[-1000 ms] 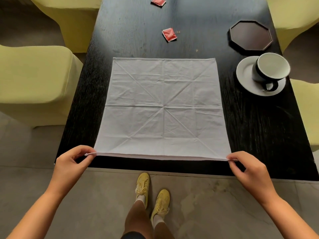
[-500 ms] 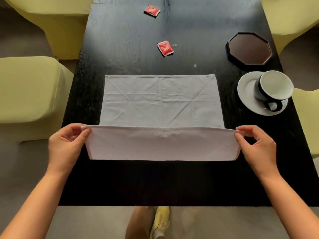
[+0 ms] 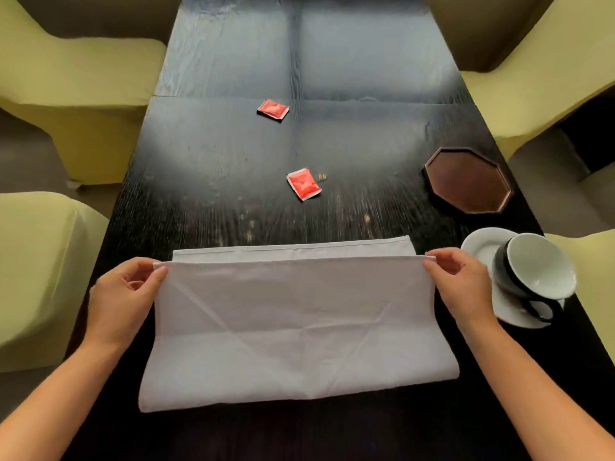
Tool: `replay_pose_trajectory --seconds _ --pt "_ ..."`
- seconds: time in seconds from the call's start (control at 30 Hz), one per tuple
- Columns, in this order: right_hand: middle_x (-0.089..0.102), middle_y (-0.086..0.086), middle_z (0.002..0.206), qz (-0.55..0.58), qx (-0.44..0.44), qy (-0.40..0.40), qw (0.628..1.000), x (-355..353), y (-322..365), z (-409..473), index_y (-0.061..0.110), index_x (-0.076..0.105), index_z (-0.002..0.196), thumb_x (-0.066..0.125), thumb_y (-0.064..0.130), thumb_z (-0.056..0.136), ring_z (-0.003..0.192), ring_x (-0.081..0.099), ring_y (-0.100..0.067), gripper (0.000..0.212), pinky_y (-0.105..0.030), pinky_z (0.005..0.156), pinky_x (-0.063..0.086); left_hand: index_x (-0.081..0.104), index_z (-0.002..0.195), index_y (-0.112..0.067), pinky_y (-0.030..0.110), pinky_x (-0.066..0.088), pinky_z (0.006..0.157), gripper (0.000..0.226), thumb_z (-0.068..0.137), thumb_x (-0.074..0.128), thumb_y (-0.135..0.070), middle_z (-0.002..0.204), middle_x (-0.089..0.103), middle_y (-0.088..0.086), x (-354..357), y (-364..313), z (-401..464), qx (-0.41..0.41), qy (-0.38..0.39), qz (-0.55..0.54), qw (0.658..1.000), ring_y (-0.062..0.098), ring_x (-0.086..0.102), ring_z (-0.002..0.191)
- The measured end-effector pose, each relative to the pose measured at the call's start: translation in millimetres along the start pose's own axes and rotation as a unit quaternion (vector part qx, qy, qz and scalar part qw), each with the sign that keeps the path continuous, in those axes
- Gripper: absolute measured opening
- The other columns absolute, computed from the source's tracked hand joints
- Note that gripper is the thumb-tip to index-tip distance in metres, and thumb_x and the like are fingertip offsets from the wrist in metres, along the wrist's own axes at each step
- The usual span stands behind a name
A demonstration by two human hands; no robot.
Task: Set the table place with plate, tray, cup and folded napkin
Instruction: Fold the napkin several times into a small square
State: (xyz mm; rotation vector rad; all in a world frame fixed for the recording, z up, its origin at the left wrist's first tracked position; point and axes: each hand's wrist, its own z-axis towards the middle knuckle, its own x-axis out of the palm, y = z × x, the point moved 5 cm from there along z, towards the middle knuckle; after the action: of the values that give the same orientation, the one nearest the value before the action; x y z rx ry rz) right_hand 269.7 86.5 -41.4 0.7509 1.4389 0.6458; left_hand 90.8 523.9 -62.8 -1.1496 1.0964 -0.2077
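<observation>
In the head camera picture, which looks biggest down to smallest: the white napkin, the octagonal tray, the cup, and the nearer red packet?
1. White napkin, by far.
2 and 3. Octagonal tray and cup look about alike; the cup sits nearer the camera, so I will not rank them.
4. Nearer red packet.

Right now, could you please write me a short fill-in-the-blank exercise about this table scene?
1. Both hands pinch corners of the white ____.
2. The cup rests on a white ____.
3. The number of red packets on the table is ____.
4. The octagonal tray lies beyond the cup, on the person's ____ side.

Missing words: napkin; saucer; two; right
</observation>
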Motion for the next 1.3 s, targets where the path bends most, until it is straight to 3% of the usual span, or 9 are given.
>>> replay_pose_trajectory --seconds 0.17,0.27,0.4,0.5,0.6,0.93,1.03,1.17,1.3 --pt "0.068 -0.002 0.075 -0.036 0.010 0.001 0.999 23.3 3.8 36.7 0.020 0.068 0.079 0.064 0.012 0.080 0.077 0.064 -0.021 0.008 -0.037 0.077 0.051 0.066 0.084 -0.021 0.020 0.045 0.065 0.003 0.086 0.064 -0.021 0.078 0.067 0.004 15.3 7.0 27.6 -0.007 -0.025 0.053 0.998 0.023 0.061 0.073" --pt "0.068 -0.003 0.076 -0.050 0.016 0.012 0.999 30.2 5.2 47.5 0.017 0.069 0.082 0.064 0.013 0.081 0.077 0.064 -0.021 0.007 -0.038 0.078 0.051 0.066 0.080 -0.021 0.002 0.037 0.060 0.005 0.085 0.065 -0.020 0.074 0.066 0.005 19.5 9.2 33.5 -0.016 -0.031 0.085 0.996 0.008 0.057 0.066" --pt "0.070 -0.007 0.080 -0.078 0.033 0.021 0.996 37.2 4.8 53.0 0.014 0.070 0.085 0.064 0.014 0.081 0.079 0.064 -0.024 0.007 -0.036 0.078 0.049 0.067 0.078 -0.015 0.000 0.034 0.056 0.007 0.084 0.066 -0.018 0.073 0.066 0.007 23.5 11.6 38.5 -0.039 -0.033 0.096 0.994 0.006 0.054 0.071" --pt "0.070 -0.008 0.083 -0.094 0.042 0.029 0.994 40.8 1.9 51.9 0.013 0.070 0.088 0.063 0.014 0.082 0.082 0.063 -0.026 0.009 -0.037 0.079 0.050 0.067 0.078 -0.012 0.005 0.036 0.056 0.008 0.084 0.067 -0.019 0.073 0.066 0.008 26.4 9.8 41.6 -0.047 -0.036 0.106 0.993 0.017 0.057 0.067" --pt "0.069 -0.008 0.084 -0.098 0.039 0.029 0.994 40.9 2.4 50.1 0.011 0.069 0.090 0.062 0.013 0.083 0.082 0.062 -0.025 0.010 -0.038 0.080 0.049 0.067 0.081 -0.011 0.024 0.040 0.060 0.010 0.084 0.066 -0.021 0.075 0.065 0.007 28.0 5.4 43.3 -0.050 -0.039 0.111 0.992 0.026 0.058 0.072" --pt "0.067 -0.008 0.084 -0.096 0.043 0.007 0.994 43.9 -2.0 49.7 0.011 0.066 0.093 0.063 0.012 0.081 0.078 0.058 -0.022 0.012 -0.028 0.074 0.041 0.064 0.080 -0.014 0.029 0.041 0.066 0.008 0.083 0.066 -0.021 0.075 0.064 0.006 29.7 11.3 42.1 -0.057 -0.052 0.112 0.991 0.023 0.056 0.070" --pt "0.065 -0.016 0.097 -0.130 0.033 -0.001 0.991 44.9 2.4 48.6 0.008 0.065 0.101 0.062 0.010 0.081 0.089 0.059 -0.032 0.020 -0.036 0.080 0.044 0.064 0.095 -0.009 0.035 0.043 0.073 0.015 0.084 0.064 -0.018 0.089 0.065 0.015 29.3 7.8 42.5 -0.050 -0.056 0.128 0.989 0.026 0.055 0.078" --pt "0.060 -0.017 0.122 -0.231 -0.150 -0.059 0.960 58.5 42.9 17.3 0.009 0.058 0.120 0.055 0.016 0.083 0.113 0.053 -0.037 0.038 -0.046 0.088 0.041 0.043 0.135 -0.003 0.050 0.033 0.102 0.048 0.092 0.046 -0.023 0.139 0.047 0.021 47.0 -33.3 20.3 0.085 -0.085 0.204 0.972 0.034 0.042 0.130" --pt "0.028 -0.006 0.153 -0.281 -0.264 0.118 0.915 134.8 70.8 -44.1 0.017 0.036 0.141 0.039 0.026 0.089 0.142 0.021 -0.028 0.053 -0.052 0.113 0.016 0.028 0.145 -0.015 0.050 0.013 0.112 0.058 0.090 0.029 -0.035 0.154 0.021 0.003 131.7 -84.9 -26.2 0.230 0.078 0.272 0.931 0.022 0.021 0.142"
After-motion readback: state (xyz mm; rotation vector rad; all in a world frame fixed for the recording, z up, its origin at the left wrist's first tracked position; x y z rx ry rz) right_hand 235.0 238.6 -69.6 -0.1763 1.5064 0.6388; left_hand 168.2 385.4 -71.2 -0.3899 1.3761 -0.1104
